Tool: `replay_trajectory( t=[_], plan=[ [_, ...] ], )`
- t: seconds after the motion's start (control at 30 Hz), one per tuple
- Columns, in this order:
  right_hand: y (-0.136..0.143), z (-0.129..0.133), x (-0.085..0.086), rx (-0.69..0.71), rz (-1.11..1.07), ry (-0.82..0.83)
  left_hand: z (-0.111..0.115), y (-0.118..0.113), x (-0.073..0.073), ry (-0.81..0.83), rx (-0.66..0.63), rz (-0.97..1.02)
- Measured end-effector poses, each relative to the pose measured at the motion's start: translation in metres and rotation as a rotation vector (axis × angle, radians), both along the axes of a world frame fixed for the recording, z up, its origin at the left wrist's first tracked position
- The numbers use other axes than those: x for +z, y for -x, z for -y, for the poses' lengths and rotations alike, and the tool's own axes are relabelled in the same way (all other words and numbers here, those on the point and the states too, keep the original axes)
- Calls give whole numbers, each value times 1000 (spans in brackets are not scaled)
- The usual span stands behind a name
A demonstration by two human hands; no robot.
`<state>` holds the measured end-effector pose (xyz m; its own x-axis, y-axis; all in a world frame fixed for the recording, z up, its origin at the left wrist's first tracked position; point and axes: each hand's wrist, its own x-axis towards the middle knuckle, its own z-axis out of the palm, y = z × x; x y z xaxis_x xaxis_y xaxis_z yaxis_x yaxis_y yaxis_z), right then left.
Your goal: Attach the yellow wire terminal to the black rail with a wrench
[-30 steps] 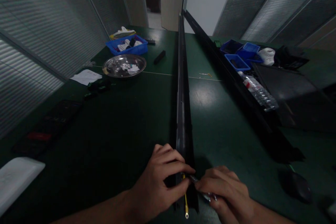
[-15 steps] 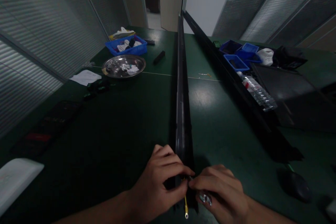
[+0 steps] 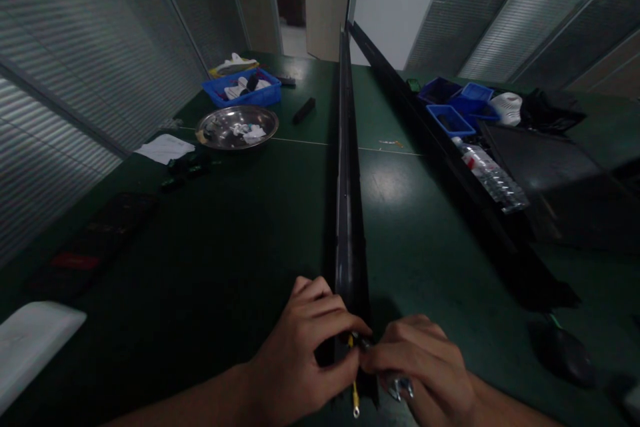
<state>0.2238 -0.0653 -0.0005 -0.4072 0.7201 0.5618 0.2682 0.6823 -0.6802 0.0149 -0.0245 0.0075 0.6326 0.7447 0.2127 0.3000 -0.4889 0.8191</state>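
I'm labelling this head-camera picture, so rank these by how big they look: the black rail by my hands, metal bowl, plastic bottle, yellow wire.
1. Black rail, largest
2. Metal bowl and plastic bottle: too alike to rank
3. Yellow wire, smallest, partly hidden

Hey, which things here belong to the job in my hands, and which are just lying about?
Seemingly in the job:
Black rail, at the left hand
Yellow wire with a ring end
Metal tool, in the right hand

Seemingly just lying about:
Metal bowl
Blue basket
Plastic bottle
Computer mouse
Sheet of paper
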Motion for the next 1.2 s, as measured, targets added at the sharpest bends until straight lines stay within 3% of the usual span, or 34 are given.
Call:
replay_trajectory(
  t=[0.67,1.2],
  plan=[
    [4,-3,7,-50,-13,-21,1,3,1,28,-38,9],
    [3,1,2,-103,12,-2,-1,0,1,5,-10,41]
  ],
)
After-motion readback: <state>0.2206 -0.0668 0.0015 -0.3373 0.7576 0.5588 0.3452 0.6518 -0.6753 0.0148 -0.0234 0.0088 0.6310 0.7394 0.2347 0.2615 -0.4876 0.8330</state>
